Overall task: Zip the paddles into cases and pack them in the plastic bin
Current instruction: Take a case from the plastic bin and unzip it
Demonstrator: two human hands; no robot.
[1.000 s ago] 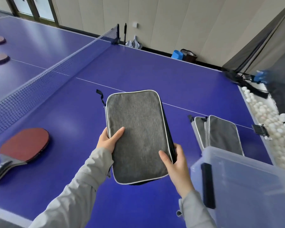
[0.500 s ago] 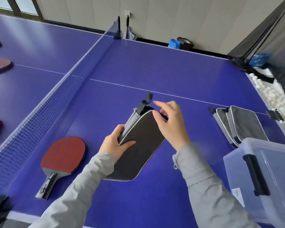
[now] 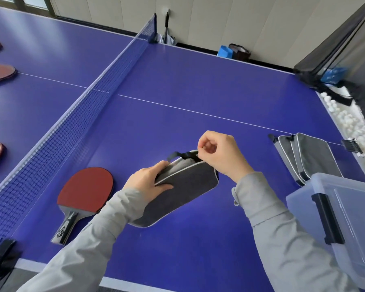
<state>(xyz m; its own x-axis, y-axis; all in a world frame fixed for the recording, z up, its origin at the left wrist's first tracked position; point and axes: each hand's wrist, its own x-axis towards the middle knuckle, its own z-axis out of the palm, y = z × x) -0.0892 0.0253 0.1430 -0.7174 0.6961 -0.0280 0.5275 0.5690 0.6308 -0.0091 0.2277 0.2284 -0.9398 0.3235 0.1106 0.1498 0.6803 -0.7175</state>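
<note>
The left hand (image 3: pixel 149 182) grips the grey case (image 3: pixel 181 186) along its edge above the desk (image 3: pixel 198 81); the right hand (image 3: pixel 221 154), fingers curled, pinches its zipper end.

Grey white-piped case (image 3: pixel 183 186), red paddle (image 3: pixel 86 189), blue table (image 3: pixel 198 81).

We see a blue tabletop (image 3: pixel 198 81) crossed by 1 thin white line (image 3: pixel 198 112) and split by a dark blue net (image 3: pixel 72 127), which a black bracket (image 3: pixel 0 256) clamps at its near end. Along the right edge, white balls (image 3: pixel 350 121) heap beside black mesh (image 3: pixel 335 49). By the beige wall (image 3: pixel 261 22) sit 1 blue box (image 3: pixel 225 52) and 1 dark bag (image 3: pixel 239 52), side by side.
</note>
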